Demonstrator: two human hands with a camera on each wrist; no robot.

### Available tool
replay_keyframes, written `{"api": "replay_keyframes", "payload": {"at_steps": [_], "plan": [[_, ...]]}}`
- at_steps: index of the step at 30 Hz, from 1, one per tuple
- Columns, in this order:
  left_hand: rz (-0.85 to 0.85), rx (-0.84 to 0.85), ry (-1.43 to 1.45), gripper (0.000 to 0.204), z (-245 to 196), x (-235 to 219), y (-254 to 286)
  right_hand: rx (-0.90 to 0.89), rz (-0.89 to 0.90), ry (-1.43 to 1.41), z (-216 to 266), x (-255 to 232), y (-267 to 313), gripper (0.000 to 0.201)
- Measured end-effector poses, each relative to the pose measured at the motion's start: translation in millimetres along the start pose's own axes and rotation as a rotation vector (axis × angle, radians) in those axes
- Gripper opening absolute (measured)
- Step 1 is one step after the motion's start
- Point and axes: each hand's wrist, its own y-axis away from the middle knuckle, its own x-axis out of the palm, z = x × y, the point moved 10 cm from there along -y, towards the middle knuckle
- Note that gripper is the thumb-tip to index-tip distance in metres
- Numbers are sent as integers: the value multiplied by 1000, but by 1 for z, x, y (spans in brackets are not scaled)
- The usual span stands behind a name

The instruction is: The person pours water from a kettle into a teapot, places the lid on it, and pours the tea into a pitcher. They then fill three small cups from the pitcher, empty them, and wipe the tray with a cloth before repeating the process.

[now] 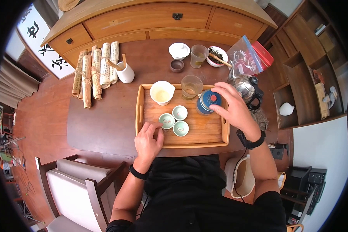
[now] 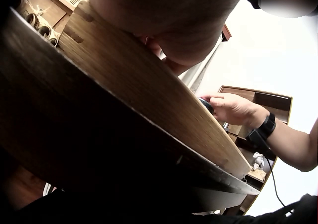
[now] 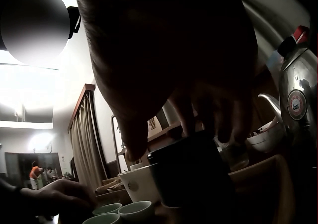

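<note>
My right hand reaches over a blue lidded jar at the tray's right side. Thumb and fingers span its patterned lid, which has a red knob. In the right wrist view the jar is dark, with the thumb on one side and fingers on the other. My left hand rests by the tray's front left edge, fingers loosely bent, fingertips right at the rim of a pale green cup. Two similar cups, one behind and one in front, stand beside it.
On the wooden tray also stand a white pitcher and a glass. Behind the tray are a bowl of tea leaves, another glass and a dark cup. A steel kettle stands right; bamboo scrolls lie left.
</note>
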Motion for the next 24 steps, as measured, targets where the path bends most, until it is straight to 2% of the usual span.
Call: {"api": "replay_keyframes", "payload": {"at_steps": [1, 3, 6, 10, 12, 15, 24], "plan": [[0, -2, 1, 14, 0, 0, 0, 1, 0, 0, -1, -1, -2, 53], [-1, 3, -1, 14, 0, 1, 0, -22, 88, 24, -1, 3, -6, 35], [-3, 4, -3, 14, -1, 0, 0, -70, 30, 95, 4, 4, -10, 26], [-7, 10, 8, 14, 0, 0, 0, -42, 39, 185, 5, 11, -15, 24], [-4, 8, 6, 14, 0, -1, 0, -46, -39, 140, 13, 6, -15, 22], [-6, 6, 5, 14, 0, 0, 0, -22, 59, 155, 10, 6, -10, 21], [-1, 10, -4, 14, -1, 0, 0, -82, 72, 163, 12, 6, -12, 17]]}}
